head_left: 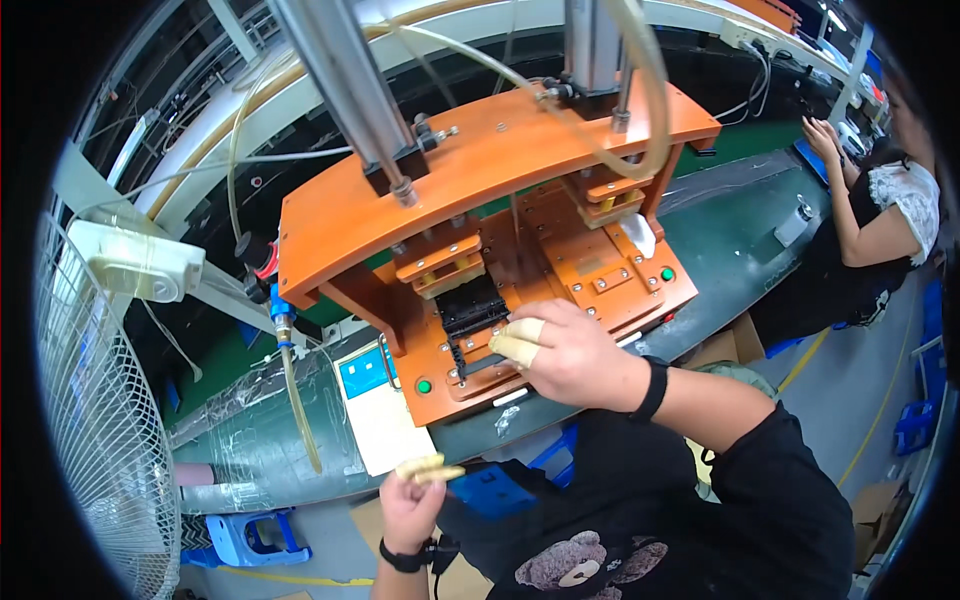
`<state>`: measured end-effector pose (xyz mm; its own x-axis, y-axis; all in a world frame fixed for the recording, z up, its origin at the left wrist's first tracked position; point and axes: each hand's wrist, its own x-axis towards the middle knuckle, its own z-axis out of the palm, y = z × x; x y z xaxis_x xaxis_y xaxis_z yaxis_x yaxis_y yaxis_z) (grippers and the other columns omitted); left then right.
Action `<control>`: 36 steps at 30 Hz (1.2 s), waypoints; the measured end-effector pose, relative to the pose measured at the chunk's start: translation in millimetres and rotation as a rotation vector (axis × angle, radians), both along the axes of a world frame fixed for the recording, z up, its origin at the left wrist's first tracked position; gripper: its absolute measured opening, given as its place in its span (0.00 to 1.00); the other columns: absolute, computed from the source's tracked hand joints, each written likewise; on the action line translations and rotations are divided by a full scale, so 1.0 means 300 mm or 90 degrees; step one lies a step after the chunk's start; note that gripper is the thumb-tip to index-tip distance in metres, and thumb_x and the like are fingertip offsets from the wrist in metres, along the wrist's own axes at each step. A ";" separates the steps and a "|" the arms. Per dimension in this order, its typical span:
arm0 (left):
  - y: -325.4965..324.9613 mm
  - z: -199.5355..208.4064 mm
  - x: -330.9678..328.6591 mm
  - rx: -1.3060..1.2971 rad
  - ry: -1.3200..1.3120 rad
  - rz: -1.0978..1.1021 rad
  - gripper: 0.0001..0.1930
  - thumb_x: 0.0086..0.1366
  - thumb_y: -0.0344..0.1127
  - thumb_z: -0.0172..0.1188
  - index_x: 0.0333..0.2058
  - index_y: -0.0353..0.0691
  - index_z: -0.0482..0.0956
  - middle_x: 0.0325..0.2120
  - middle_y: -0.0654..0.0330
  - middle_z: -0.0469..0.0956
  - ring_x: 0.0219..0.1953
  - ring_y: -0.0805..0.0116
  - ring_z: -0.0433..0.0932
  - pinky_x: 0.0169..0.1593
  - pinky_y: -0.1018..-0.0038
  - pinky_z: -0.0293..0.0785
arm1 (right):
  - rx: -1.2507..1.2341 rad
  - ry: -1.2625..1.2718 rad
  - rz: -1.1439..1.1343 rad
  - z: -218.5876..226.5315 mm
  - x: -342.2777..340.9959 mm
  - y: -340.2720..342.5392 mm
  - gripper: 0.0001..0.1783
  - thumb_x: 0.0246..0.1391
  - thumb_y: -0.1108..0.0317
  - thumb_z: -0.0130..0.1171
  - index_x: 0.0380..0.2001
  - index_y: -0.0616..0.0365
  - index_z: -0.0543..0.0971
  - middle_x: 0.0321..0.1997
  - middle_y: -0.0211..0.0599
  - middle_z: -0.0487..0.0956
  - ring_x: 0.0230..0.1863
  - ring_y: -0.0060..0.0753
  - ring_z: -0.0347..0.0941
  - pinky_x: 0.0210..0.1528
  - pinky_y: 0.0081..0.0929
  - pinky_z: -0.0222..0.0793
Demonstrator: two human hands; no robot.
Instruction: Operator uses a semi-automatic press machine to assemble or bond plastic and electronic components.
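My left hand [412, 505], with pale finger cots on its fingers, is closed at the lower middle. A thin translucent blue sheet [492, 491] sticks out from its fingertips in front of my dark shirt. My right hand [575, 352], also in finger cots, reaches over the front of an orange press [500, 150]. Its curled fingers are at the right edge of a black frame-like part [470, 312], which lies in the press's left station. Whatever the right fingertips pinch is hidden by the fingers.
A white sheet [388, 430] with a blue piece [365, 372] lies left of the press. Green buttons [424, 386] sit on its front corners. Air hoses [292, 400] hang beside it. A wire fan [110, 430] stands left; a co-worker [880, 220] sits at right.
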<state>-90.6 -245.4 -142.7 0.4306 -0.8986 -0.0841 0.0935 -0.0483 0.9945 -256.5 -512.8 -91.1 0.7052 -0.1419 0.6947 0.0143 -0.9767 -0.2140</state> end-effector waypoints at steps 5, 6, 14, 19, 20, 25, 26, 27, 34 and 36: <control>-0.317 0.090 0.080 -0.100 -0.138 0.057 0.14 0.65 0.24 0.54 0.50 0.31 0.70 0.42 0.54 0.79 0.43 0.70 0.78 0.49 0.76 0.73 | 0.262 -0.105 -0.035 0.204 -0.276 -0.040 0.11 0.53 0.72 0.62 0.39 0.63 0.80 0.32 0.39 0.81 0.32 0.33 0.78 0.36 0.27 0.72; -0.378 0.120 0.092 -0.127 -0.152 0.054 0.13 0.65 0.24 0.54 0.49 0.32 0.72 0.42 0.55 0.78 0.44 0.69 0.78 0.51 0.75 0.72 | 0.375 -0.073 -0.072 0.218 -0.385 -0.045 0.11 0.55 0.71 0.60 0.40 0.65 0.80 0.34 0.40 0.82 0.33 0.29 0.78 0.36 0.25 0.72; -0.729 0.146 0.302 0.185 -0.829 -0.024 0.19 0.61 0.37 0.56 0.51 0.41 0.73 0.50 0.52 0.76 0.54 0.54 0.72 0.55 0.64 0.70 | 0.942 -0.746 -0.245 -0.269 -1.009 -0.221 0.13 0.65 0.61 0.50 0.43 0.59 0.75 0.36 0.32 0.79 0.39 0.29 0.76 0.44 0.26 0.72; -0.761 0.003 0.435 0.028 -0.447 0.033 0.16 0.64 0.38 0.57 0.50 0.47 0.75 0.50 0.53 0.76 0.55 0.56 0.72 0.55 0.65 0.70 | 1.081 -0.909 -0.280 -0.592 -0.963 -0.381 0.14 0.64 0.62 0.51 0.44 0.62 0.73 0.42 0.39 0.77 0.46 0.35 0.75 0.51 0.29 0.72; -0.765 -0.003 0.440 0.030 -0.450 0.033 0.16 0.64 0.38 0.57 0.50 0.47 0.75 0.50 0.53 0.76 0.55 0.56 0.72 0.55 0.65 0.70 | 1.089 -0.924 -0.265 -0.620 -0.951 -0.412 0.14 0.65 0.63 0.50 0.45 0.63 0.73 0.42 0.41 0.77 0.47 0.37 0.75 0.53 0.30 0.72; -0.770 -0.003 0.472 0.104 -0.536 0.056 0.16 0.64 0.39 0.56 0.50 0.48 0.75 0.49 0.54 0.76 0.55 0.57 0.72 0.55 0.66 0.70 | 1.078 -0.611 -0.535 -0.571 -0.916 -0.490 0.22 0.62 0.58 0.55 0.52 0.63 0.67 0.32 0.43 0.77 0.26 0.33 0.78 0.27 0.24 0.77; -0.766 -0.004 0.476 0.118 -0.552 0.061 0.15 0.64 0.39 0.56 0.50 0.48 0.75 0.49 0.54 0.76 0.54 0.57 0.73 0.55 0.66 0.70 | 1.081 -0.610 -0.533 -0.552 -0.916 -0.479 0.22 0.62 0.58 0.55 0.52 0.63 0.67 0.32 0.43 0.77 0.26 0.33 0.78 0.27 0.24 0.77; -0.763 -0.002 0.478 0.131 -0.568 0.066 0.15 0.64 0.39 0.56 0.50 0.48 0.75 0.49 0.54 0.76 0.54 0.57 0.73 0.55 0.66 0.70 | 0.985 -0.515 -0.619 -0.522 -0.908 -0.459 0.24 0.62 0.58 0.55 0.55 0.61 0.65 0.29 0.41 0.77 0.23 0.30 0.77 0.23 0.22 0.74; -0.801 -0.019 0.479 0.191 -0.661 0.058 0.15 0.65 0.40 0.56 0.50 0.49 0.76 0.48 0.54 0.77 0.54 0.58 0.73 0.54 0.66 0.71 | 0.839 -0.453 -0.602 -0.551 -0.968 -0.280 0.19 0.63 0.62 0.53 0.53 0.56 0.69 0.22 0.33 0.76 0.15 0.20 0.70 0.17 0.16 0.67; -0.755 -0.025 0.548 0.182 -0.674 0.018 0.15 0.65 0.41 0.56 0.49 0.49 0.76 0.48 0.54 0.77 0.53 0.58 0.74 0.54 0.66 0.71 | 0.851 -0.410 -0.530 -0.548 -0.917 -0.198 0.16 0.61 0.64 0.55 0.51 0.56 0.72 0.22 0.30 0.76 0.16 0.16 0.70 0.18 0.15 0.68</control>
